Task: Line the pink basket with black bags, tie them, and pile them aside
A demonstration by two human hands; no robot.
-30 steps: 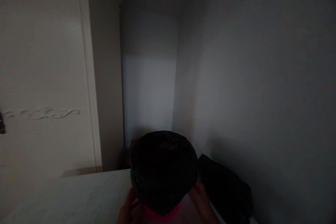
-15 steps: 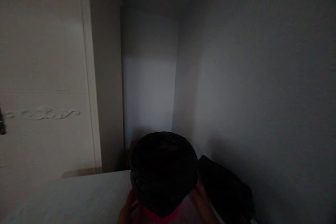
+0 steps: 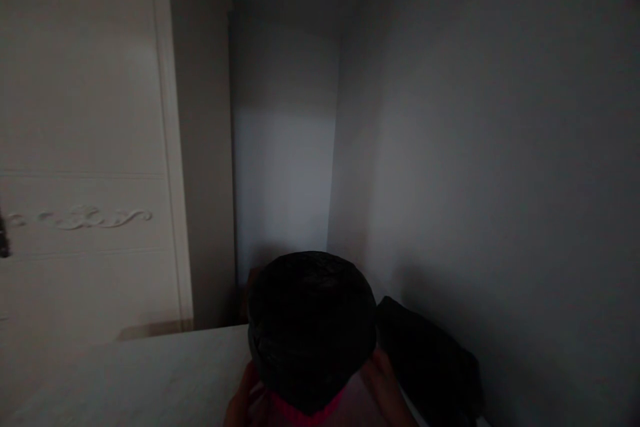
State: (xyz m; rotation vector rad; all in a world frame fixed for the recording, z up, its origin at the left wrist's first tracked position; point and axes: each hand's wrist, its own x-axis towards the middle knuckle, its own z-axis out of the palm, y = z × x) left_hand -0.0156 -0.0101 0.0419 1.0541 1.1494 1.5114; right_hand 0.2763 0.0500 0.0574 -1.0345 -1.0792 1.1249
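Note:
A large, rounded black bundle (image 3: 311,327) stands at the bottom centre of the dim view, with a bright pink edge (image 3: 307,413) showing beneath it. My left hand (image 3: 241,400) is at its lower left side, partly cut off by the frame. On the lower right side, my right hand (image 3: 383,383) touches the bundle, its fingertips partly behind it. Both hands are dark, and the bundle covers part of their fingers; they hold it between them.
A pale surface (image 3: 170,370) spreads out at the lower left. Another dark bundle (image 3: 430,363) lies at the right against the grey wall (image 3: 475,180). A white cabinet (image 3: 85,113) with carved trim stands on the left. Something brown shows behind the black bundle.

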